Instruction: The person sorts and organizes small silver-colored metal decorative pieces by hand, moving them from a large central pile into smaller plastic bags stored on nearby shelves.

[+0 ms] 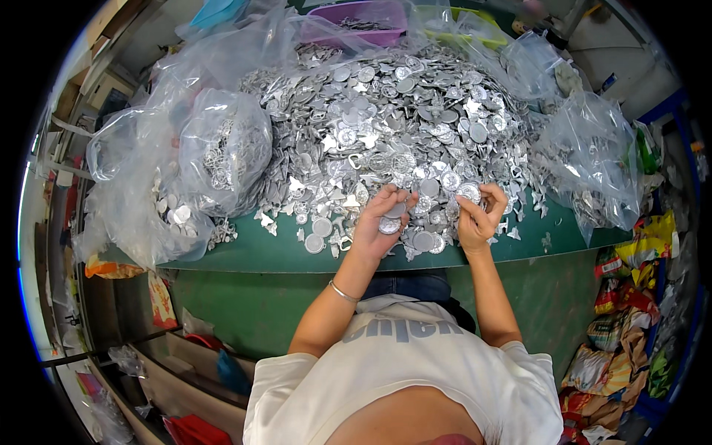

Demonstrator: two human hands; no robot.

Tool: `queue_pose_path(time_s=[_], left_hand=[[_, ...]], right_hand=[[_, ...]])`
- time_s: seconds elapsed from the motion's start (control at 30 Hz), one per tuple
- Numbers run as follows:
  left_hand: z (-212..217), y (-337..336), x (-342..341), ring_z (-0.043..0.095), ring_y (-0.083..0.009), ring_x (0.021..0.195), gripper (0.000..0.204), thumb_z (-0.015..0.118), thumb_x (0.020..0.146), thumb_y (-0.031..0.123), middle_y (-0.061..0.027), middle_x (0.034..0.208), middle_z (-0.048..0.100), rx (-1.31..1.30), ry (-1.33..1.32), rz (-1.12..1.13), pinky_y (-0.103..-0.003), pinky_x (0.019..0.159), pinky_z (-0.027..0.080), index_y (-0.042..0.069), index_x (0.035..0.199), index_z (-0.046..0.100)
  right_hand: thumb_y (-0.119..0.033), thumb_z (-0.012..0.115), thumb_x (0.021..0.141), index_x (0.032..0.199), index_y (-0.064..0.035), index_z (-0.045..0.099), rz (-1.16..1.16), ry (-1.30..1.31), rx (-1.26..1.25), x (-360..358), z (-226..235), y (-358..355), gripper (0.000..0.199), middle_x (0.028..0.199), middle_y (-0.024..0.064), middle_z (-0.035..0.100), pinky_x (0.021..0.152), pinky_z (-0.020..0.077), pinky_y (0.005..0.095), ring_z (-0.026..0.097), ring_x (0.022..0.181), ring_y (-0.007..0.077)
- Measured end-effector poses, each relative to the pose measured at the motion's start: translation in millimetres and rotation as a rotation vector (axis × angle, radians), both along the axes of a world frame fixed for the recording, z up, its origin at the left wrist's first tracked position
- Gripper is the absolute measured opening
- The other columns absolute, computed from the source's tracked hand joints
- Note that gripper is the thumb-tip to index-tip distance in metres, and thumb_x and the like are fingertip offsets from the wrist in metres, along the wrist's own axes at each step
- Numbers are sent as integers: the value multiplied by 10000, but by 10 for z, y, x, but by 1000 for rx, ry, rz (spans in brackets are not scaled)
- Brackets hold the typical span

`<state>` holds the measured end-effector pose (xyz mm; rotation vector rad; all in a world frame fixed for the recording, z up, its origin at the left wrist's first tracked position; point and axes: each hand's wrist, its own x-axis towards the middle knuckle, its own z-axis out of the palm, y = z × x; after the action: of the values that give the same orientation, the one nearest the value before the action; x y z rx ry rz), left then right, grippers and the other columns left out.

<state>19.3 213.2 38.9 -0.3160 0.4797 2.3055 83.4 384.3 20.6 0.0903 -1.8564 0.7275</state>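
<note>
Green tabletop (252,256) carries a great heap of silver metal discs and star-shaped pieces (393,119) at twelve o'clock. My left hand (380,222) curls around one round disc (389,226); my right hand (478,215) pinches another silver piece (469,193) between fingertips. Best, I judge, to keep each piece tilted toward me and grip its rim. Clear plastic bags (222,148) of pieces bulge at ten o'clock; crumpled colourful wrappers (623,326) lie at four.
</note>
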Motion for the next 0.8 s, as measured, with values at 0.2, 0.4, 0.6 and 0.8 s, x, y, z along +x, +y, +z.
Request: queue_pose_path(time_s=[0.2,0.4,0.6,0.8], left_hand=[[-260,-7,-2,505,-157,847,198,482,873,59,-51,975,487,350,5,-105,-214,561,432,83,1069,462],[-181,-4,76,495,-166,863,410,543,833,46,-63,1066,505,116,8,-58,-226,569,420,70,1219,407],[-161,-97,42,494,-160,857,453,487,842,-19,-56,1075,496,73,-9,-28,-235,586,436,125,1257,378],[-134,-113,18,493,-146,847,455,505,819,-37,-42,1031,504,51,-23,7,-232,578,430,138,1232,430]], right_hand=[[-49,519,805,892,-59,562,404,-48,-1164,26,6,42,98,999,141,515,476,389,220,471,624,161],[-318,496,888,827,-77,521,1029,59,-2061,14,68,372,250,643,9,384,380,288,220,360,545,120],[-229,454,913,917,-47,501,1107,56,-2101,-170,107,876,188,626,-8,364,444,311,215,343,579,120],[-206,477,894,956,-32,516,387,-313,-1419,-698,45,1508,189,624,25,462,481,362,251,432,557,159]])
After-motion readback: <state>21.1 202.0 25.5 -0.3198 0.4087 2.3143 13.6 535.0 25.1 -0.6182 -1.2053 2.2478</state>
